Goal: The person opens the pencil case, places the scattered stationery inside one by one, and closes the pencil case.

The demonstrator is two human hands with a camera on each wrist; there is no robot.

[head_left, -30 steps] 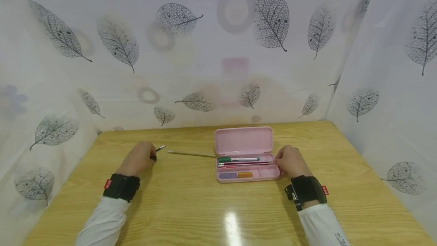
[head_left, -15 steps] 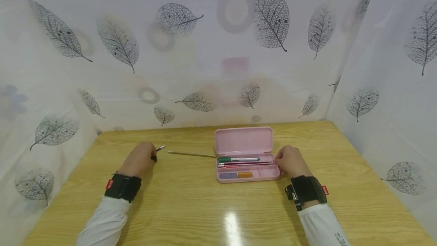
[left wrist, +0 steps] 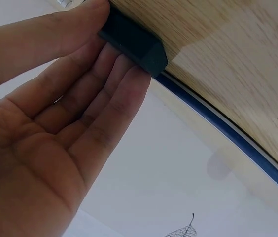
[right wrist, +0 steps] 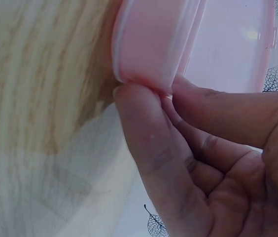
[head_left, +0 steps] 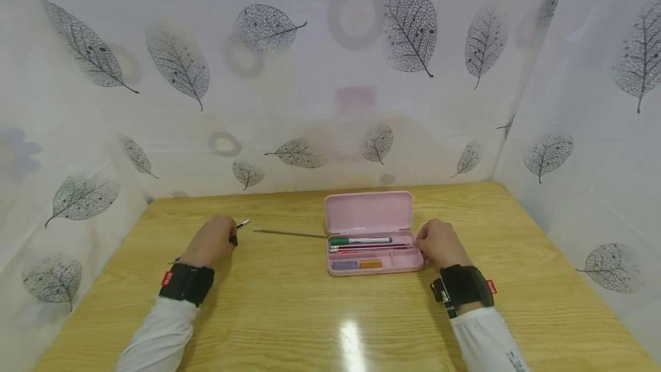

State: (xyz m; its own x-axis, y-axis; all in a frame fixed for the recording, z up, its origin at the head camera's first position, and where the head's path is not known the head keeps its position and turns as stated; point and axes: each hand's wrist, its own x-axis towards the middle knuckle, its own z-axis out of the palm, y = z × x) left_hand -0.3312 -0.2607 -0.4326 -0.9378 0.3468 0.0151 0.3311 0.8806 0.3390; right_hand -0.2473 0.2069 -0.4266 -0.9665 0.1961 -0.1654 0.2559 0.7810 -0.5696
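Note:
In the head view, my left hand (head_left: 212,240) is at the left of the table, its thumb and fingers pinching a small dark block (left wrist: 136,45) with a bevelled end. Its kind is unclear. A dark pencil (head_left: 242,223) shows its metal-ferruled end beyond the fingers; the hand hides its middle. A long dark blue strip (left wrist: 223,123) lines up with it in the left wrist view. My right hand (head_left: 441,244) grips the right end of an open pink pencil case (head_left: 403,271), thumb at the rim and a finger low on the outer wall (right wrist: 151,39).
The case holds a green-capped marker (head_left: 361,240), several pencils (head_left: 369,247), a purple block (head_left: 345,265) and an orange block (head_left: 370,264). Its lid (head_left: 369,212) stands raised behind. A gold-green pencil (head_left: 289,233) lies left of it. A leaf-print curtain (head_left: 310,102) surrounds the table (head_left: 284,320).
My left hand and wrist have shifted very slightly to the right, and a dark tip now shows behind the wrist. The right hand and the case have not moved.

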